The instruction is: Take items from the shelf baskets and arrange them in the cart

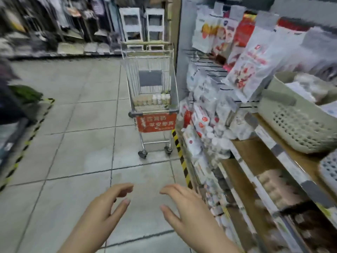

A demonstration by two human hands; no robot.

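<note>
Basket [299, 123] items judged light, soft, crinkly; best pinched at packet edge. Left hand [102, 207], right hand [184, 207] spread, nothing held. Cart [151, 84] well apart.

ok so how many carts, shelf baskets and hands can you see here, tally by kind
shopping cart: 1
shelf baskets: 2, a beige one and a white one cut off by the frame edge
hands: 2, left hand and right hand, both holding nothing
total: 5
</note>
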